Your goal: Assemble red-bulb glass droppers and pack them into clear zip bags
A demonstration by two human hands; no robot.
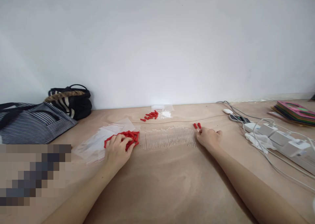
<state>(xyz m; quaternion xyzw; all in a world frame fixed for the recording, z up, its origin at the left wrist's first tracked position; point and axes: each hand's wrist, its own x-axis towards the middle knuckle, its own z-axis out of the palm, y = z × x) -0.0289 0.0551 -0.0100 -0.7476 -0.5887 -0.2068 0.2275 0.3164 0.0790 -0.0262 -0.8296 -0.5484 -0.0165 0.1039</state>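
Note:
A pile of red rubber dropper bulbs (129, 135) lies on the table. My left hand (118, 148) rests over it, palm down, fingers bent and apart, covering part of the pile. To its right, thin clear dropper tubes (167, 137) are laid side by side in a long row. At the row's right end, my right hand (209, 138) has thumb and fingers pinched together; what sits between the fingertips is too small and covered to make out. Two red bulbs (197, 125) sit just beyond those fingertips.
Clear zip bags (98, 142) lie under and left of the pile. Farther back are more red bulbs (150, 115) and a bag of tubes (164, 113). A power strip (280, 137) with cables, stacked colourful boards (295, 112) and a striped bag (36, 122) flank the table.

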